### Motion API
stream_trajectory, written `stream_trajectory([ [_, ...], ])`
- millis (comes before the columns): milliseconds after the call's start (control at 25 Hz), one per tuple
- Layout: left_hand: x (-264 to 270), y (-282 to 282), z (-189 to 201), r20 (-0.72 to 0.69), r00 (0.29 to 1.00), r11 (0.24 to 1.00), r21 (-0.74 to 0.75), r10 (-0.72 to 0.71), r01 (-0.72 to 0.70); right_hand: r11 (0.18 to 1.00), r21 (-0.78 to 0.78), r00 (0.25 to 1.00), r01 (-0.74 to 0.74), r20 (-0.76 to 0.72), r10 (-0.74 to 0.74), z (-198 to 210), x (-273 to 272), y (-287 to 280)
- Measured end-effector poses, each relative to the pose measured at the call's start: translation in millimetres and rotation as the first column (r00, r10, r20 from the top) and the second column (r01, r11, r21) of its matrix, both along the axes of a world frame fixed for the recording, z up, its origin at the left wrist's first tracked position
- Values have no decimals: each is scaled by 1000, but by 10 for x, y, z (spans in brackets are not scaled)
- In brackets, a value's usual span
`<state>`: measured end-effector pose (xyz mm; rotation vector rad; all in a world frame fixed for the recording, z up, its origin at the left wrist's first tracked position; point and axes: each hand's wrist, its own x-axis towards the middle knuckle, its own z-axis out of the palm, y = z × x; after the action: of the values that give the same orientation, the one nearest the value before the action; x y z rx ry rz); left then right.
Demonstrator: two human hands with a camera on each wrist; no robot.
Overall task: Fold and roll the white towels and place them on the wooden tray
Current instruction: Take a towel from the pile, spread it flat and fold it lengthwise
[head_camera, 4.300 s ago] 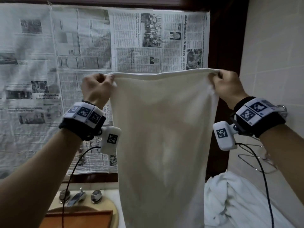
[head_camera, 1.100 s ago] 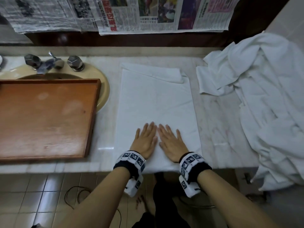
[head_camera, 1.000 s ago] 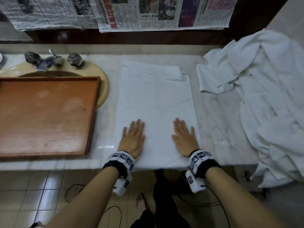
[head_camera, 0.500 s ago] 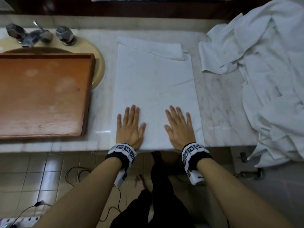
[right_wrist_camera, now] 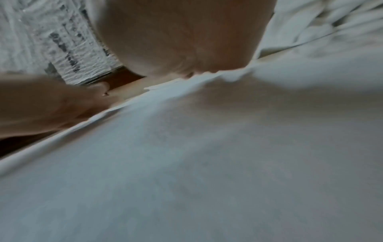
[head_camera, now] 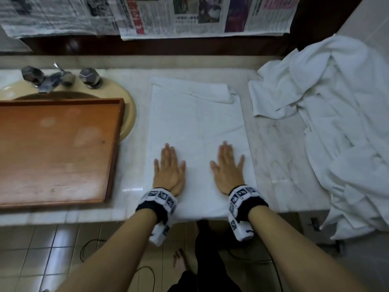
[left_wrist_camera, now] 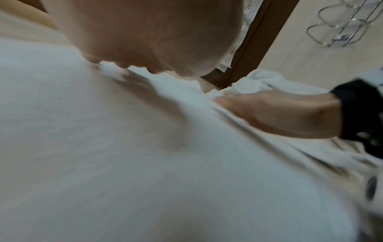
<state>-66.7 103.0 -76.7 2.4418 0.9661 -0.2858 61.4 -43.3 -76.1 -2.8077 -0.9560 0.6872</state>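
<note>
Palms lie flat on the folded white towel (head_camera: 196,131), which is spread lengthwise on the marble bench (head_camera: 277,157) between the sink and a heap of unfolded towels (head_camera: 341,114). The left hand (head_camera: 168,171) and right hand (head_camera: 227,169) press its near end, fingers straight and slightly spread, gripping nothing. The wooden tray (head_camera: 54,148) sits over the sink (head_camera: 128,106) to the left, with no roll on it yet.

Judging from this, the risk lies in the roll to come. The far end carries a bunched flap (head_camera: 210,91), and the near edge hangs just over the bench lip; uneven pressure from the two hands would likely skew the roll into a cone, or drag the whole towel off the edge.
</note>
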Motion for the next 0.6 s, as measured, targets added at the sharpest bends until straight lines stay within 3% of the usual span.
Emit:
stream_trajectory([
  [80, 255, -72, 12, 26, 989, 988, -52, -146, 147, 966, 34, 966, -256, -35, 257, -3, 11, 188],
  [120, 264, -12, -9, 13, 982, 982, -32, -188, 188, 956, 13, 956, -294, -18, 294, -21, 100, 165],
  [200, 159, 264, -59, -23, 996, 996, 9, -86, 86, 989, -45, 990, -138, -8, 138, -53, 393, 20],
  [280, 126, 519, -19, -84, 983, 986, 6, 165, -165, 974, -138, 983, 178, -28, -184, 21, 669, -32],
  [360, 318, 533, 90, -93, 970, 972, -56, 223, -229, 954, -144, 963, 263, -15, -268, 137, 732, 200],
  [440, 657, 350, 107, 11, 1000, 991, -134, 7, -5, 999, -33, 999, 38, -22, -39, 175, 643, 531],
  [520, 819, 303, 47, 66, 980, 965, -170, -189, 197, 976, 2, 971, -217, -100, 217, 104, 639, 659],
  [600, 816, 590, -20, 10, 994, 986, -124, -110, 110, 981, -47, 973, -188, -143, 180, 48, 907, 559],
])
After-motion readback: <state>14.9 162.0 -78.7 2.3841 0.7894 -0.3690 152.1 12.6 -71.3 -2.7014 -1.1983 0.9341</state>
